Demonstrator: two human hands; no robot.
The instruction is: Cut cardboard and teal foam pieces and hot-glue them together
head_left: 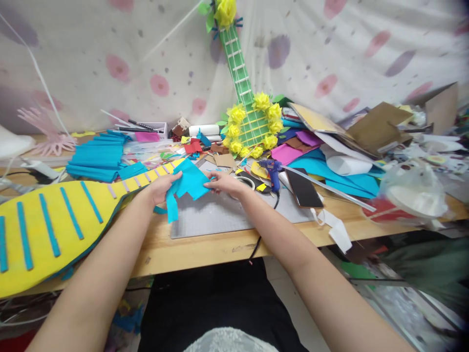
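Note:
Between my two hands, above the grey cutting mat [205,217], is a piece of blue crepe paper [191,178] with notched, uneven edges and a narrow strip hanging from its left side. My left hand [163,188] is closed on the paper's left edge. At the right edge, the fingers of my right hand [222,183] pinch it. To the left lies a yellow paper guitar [69,215] with blue strips across its body and pale strips along its neck; my left forearm passes over its edge.
A green guitar [245,98] with yellow flowers leans on the curtain. A blue glue gun [273,173] with a long glue stick, a phone [303,188] and a tape roll [246,183] lie right. Folded blue paper [95,156] sits back left; cardboard [381,124] and a plastic bag [410,188] crowd the right.

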